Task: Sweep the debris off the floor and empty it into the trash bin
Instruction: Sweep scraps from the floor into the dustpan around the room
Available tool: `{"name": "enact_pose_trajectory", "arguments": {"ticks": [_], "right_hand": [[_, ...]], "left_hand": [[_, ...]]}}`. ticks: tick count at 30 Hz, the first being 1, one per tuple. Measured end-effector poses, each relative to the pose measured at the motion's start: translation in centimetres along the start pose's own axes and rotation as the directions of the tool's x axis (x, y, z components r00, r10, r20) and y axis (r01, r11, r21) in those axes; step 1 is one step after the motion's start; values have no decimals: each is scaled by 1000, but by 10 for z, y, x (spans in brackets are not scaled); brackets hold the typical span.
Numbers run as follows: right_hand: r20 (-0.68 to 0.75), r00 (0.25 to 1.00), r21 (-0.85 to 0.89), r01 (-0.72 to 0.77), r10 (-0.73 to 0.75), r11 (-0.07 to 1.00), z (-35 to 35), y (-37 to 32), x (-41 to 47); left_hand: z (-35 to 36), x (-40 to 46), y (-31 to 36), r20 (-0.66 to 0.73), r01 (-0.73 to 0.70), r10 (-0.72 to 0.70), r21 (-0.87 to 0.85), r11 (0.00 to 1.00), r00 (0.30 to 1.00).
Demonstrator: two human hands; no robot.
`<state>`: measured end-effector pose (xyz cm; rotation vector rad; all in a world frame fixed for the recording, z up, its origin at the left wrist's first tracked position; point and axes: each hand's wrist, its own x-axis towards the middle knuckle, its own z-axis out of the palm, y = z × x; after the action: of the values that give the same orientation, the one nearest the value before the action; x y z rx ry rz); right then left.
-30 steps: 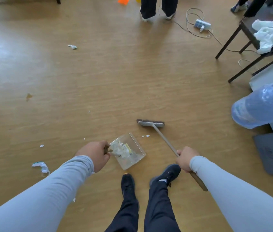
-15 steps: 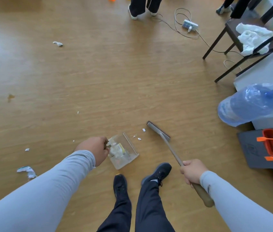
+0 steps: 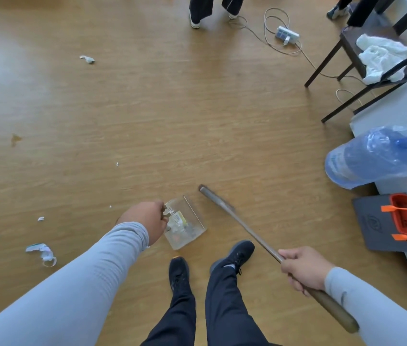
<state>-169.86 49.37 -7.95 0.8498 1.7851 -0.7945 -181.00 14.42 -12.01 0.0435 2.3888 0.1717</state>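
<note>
My left hand (image 3: pixel 145 221) grips the handle of a clear plastic dustpan (image 3: pixel 187 223) that rests on the wooden floor with paper scraps inside. My right hand (image 3: pixel 302 268) grips the wooden handle of a broom (image 3: pixel 242 226), whose head (image 3: pixel 212 194) lies just right of the dustpan's mouth. Loose debris stays on the floor: a crumpled wrapper (image 3: pixel 42 253) at the left, small white bits (image 3: pixel 40 218) near it, and a paper scrap (image 3: pixel 87 58) far off at the upper left. No trash bin is in view.
My two dark shoes (image 3: pixel 232 253) stand just below the dustpan. A blue water jug (image 3: pixel 370 158) and a grey pad with an orange basket (image 3: pixel 402 221) lie at the right. A dark chair with a white cloth (image 3: pixel 382 58), a power strip (image 3: pixel 286 34) and another person's legs (image 3: pixel 212 8) are farther off.
The broom head swung leftward and toward the dustpan, turning edge-on, and the small white bits in front of the pan are gone from the floor. My right hand pulled back along the handle.
</note>
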Motion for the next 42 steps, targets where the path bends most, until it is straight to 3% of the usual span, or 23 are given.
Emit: {"name": "enact_pose_trajectory", "arguments": {"ticks": [4,8,13,24,35,42], "right_hand": [[-56,998,-133,23,-31,991,24,-27,19],[91,996,-194,23,-5,981,37,-38,17],[168,986,131,-16,-7,991,3,-17,-15],[-124,991,174,67,-46,982,-25,-23,-62],[-145,989,132,1,19,991,-62,-52,-49],[-14,1000,3,21,-21,1000,-94,-111,-25]], "left_hand": [[3,0,0,3,-9,9,-3,1000,1000],[4,2,1,-8,-13,14,7,1000,1000],[6,-3,-4,1,-14,14,-33,999,1000],[-50,-55,-12,-60,-14,7,-126,992,998],[-59,-91,-35,-156,117,-206,-447,887,966],[-67,-97,-42,-179,186,-358,-601,777,916]]}}
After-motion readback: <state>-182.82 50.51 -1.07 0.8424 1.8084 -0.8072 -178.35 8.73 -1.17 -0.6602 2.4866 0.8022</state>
